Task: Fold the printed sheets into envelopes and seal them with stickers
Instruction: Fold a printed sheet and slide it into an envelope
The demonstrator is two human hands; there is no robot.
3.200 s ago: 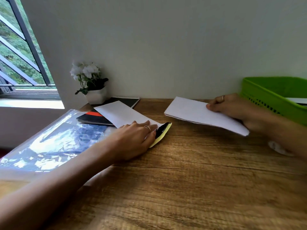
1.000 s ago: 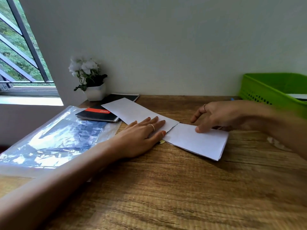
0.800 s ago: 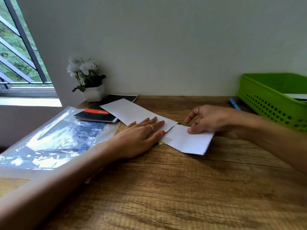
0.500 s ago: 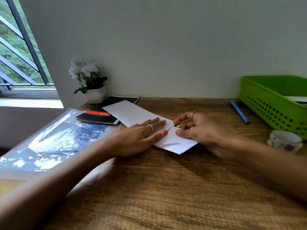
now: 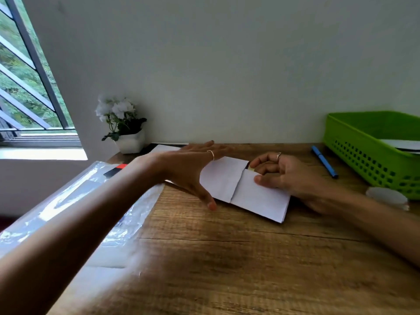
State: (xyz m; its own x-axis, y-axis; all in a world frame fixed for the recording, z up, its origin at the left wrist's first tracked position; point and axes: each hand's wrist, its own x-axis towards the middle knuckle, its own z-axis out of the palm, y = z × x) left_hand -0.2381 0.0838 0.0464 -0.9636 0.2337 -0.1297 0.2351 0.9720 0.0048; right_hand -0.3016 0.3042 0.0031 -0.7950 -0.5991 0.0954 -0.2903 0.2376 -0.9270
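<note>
Head view: the folded sheet (image 5: pixel 254 192) lies flat on the desk (image 5: pixel 227 258), two flaps meeting at a seam near its middle. The left hand (image 5: pixel 193 171) sits at the sheet's left end, fingers straight and spread, thumb tip on the desk at the sheet's near-left edge. The right hand (image 5: pixel 286 173) rests on the sheet's right flap, thumb pressing down, fingers loosely curled at the far edge. Right of the sheet lie a blue pen (image 5: pixel 323 161) and a green basket (image 5: pixel 372 151); left of it, a plastic sleeve (image 5: pixel 75 201); behind it, a flower pot (image 5: pixel 130 142).
</note>
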